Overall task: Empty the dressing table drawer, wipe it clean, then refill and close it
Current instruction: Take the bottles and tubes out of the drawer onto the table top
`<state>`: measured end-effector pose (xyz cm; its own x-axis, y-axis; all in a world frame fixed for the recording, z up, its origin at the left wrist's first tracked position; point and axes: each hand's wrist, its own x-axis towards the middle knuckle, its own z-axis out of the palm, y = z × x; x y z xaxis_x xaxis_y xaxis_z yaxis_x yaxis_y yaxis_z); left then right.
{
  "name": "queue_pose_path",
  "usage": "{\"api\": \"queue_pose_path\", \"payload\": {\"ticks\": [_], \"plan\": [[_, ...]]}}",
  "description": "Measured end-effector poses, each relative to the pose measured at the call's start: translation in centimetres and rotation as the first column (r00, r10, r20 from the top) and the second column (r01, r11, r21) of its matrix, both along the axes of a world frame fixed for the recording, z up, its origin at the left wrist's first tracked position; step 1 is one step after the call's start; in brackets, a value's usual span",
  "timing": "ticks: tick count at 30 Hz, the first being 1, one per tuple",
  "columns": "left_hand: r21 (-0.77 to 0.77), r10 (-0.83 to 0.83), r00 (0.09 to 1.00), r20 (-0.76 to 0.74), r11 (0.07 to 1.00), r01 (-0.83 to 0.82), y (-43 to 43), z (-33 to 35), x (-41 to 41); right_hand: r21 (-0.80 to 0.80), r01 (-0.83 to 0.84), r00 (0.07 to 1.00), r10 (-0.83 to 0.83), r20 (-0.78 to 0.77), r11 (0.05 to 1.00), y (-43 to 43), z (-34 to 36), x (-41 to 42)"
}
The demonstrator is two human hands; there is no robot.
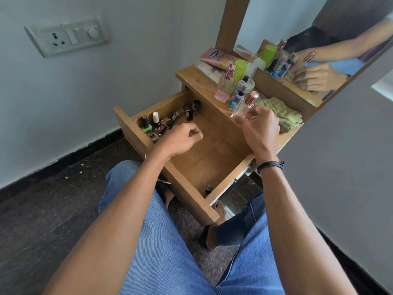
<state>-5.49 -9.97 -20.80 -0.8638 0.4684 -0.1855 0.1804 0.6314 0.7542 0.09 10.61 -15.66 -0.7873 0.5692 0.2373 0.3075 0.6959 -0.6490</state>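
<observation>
Crowded tabletop (pixel 202 87) — right fingers (pixel 262 112) grip perfume bottle (pixel 244 107), left fingers (pixel 194 133) curled empty over drawer (pixel 204 160).

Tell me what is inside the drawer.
Nail polish bottles cluster at the drawer's far left end; one small bottle stands in the near corner. The left hand hides part of the floor.

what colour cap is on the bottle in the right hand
Metallic pink cap on the bottle; head view.

Right hand (pixel 260 126) covers base of perfume bottle (pixel 246 105).
</observation>
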Motion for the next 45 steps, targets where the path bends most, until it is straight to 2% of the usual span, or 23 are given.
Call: {"api": "queue_pose_path", "payload": {"ticks": [13,19,23,25,26,27,29,31,33,36,37,38,41,45], "plan": [[-0.019,-0.019,1.0,-0.002,1.0,0.019,0.1,-0.1,0.0,-0.003,0.103,0.995,-0.103,-0.006,0.995,0.4,-1.7,-2.5],[-0.029,-0.019,1.0,0.004,0.999,0.019,0.1,0.2,0.3,-0.068,0.127,0.991,-0.13,-0.043,0.99,-0.1,-1.2,-2.1],[-0.036,-0.011,1.0,0.005,0.999,0.011,0.0,0.5,0.5,-0.12,0.099,0.966,-0.125,-0.225,0.988,-1.1,-1.5,-0.5],[-0.038,-0.006,1.0,0.006,0.999,0.007,0.0,0.5,0.5,-0.07,0.045,0.949,-0.064,-0.309,0.997,-2.1,-2.1,1.5],[-0.04,-0.002,1.0,0.007,0.999,0.002,0.0,0.5,0.5,-0.035,0.006,0.954,-0.017,-0.3,0.999,-2.6,-2.3,2.7],[-0.041,-0.001,1.0,0.009,0.999,0.002,-0.1,0.5,0.5,-0.008,-0.05,0.971,0.047,-0.233,0.999,-3.1,-2.6,3.7],[-0.037,-0.004,1.0,0.015,0.999,0.005,0.0,0.6,0.5,0.001,-0.231,0.97,0.23,0.073,0.973,-3.8,-2.8,5.5],[-0.039,0.017,1.0,0.007,0.999,-0.017,0.2,0.7,0.6,-0.033,-0.425,0.818,0.4,0.413,0.904,-4.5,-3.1,6.6],[-0.066,0.099,0.991,-0.095,0.992,-0.105,0.1,0.7,0.7,0.02,-0.554,0.683,0.44,0.583,0.832,-5.2,-3.3,6.9],[-0.218,0.206,0.862,-0.464,0.916,-0.336,-0.2,0.4,0.8,0.034,-0.677,0.543,0.467,0.697,0.735,-6.3,-3.3,6.8],[-0.28,0.205,0.825,-0.526,0.874,-0.396,-0.3,0.3,0.9,0.012,-0.693,0.503,0.472,0.724,0.721,-6.5,-3.2,6.9],[-0.351,0.189,0.824,-0.534,0.837,-0.419,-0.3,0.3,1.0,0.001,-0.701,0.479,0.469,0.742,0.713,-6.6,-3.1,6.9],[-0.56,0.112,0.905,-0.41,0.752,-0.347,0.0,0.2,1.1,0.037,-0.712,0.478,0.446,0.757,0.701,-6.9,-2.9,7.1],[-0.704,0.044,0.971,-0.236,0.68,-0.202,0.4,0.7,1.3,0.036,-0.687,0.5,0.436,0.748,0.726,-7.3,-3.3,7.0]]}}
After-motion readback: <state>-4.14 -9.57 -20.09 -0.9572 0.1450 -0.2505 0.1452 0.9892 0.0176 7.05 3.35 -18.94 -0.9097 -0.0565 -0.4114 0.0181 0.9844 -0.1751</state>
